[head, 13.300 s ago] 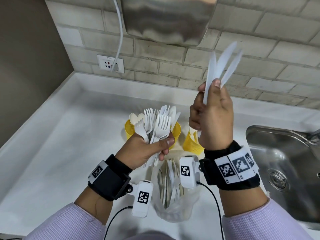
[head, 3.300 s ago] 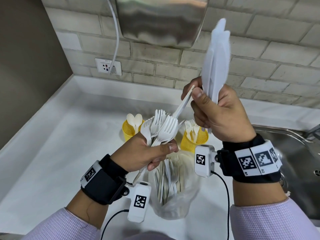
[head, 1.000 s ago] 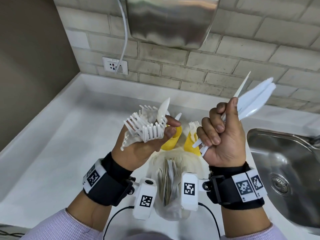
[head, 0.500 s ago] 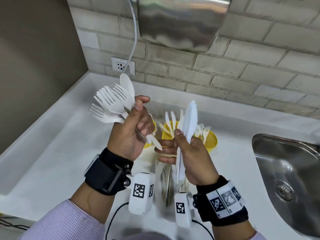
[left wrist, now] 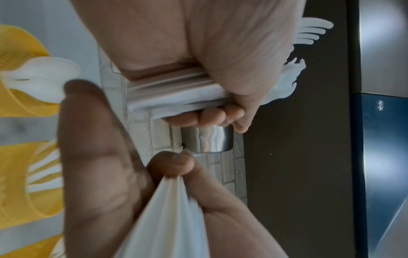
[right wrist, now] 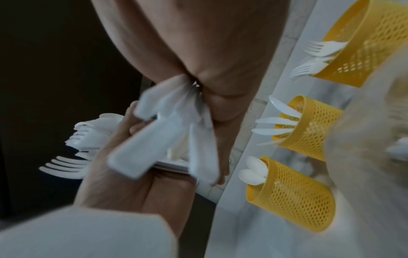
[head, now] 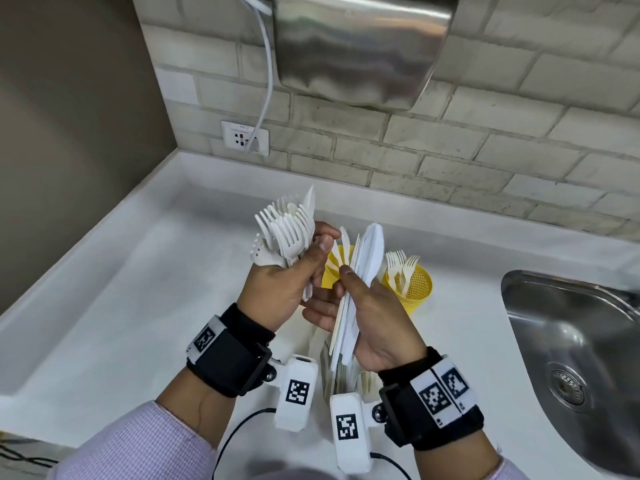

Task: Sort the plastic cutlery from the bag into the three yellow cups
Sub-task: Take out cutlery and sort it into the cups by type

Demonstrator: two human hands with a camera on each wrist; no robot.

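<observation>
My left hand grips a bunch of white plastic forks by the handles, tines up. Close beside it, my right hand pinches a bundle of white knives, blades up, above the bag, which is mostly hidden between my wrists. In the right wrist view the three yellow mesh cups stand in a row: the fork cup, the knife cup and the spoon cup. From the head, the fork cup is plain, the knife cup shows partly behind my fingers, and the spoon cup is hidden.
A steel sink lies to the right in the white counter. On the brick wall behind hang a metal hand dryer and a socket with its cable. A dark wall closes the left side.
My right hand has swung the knife bundle from the right to upright in front of the cups. My left hand has turned the forks tines up and moved close to the right hand.
</observation>
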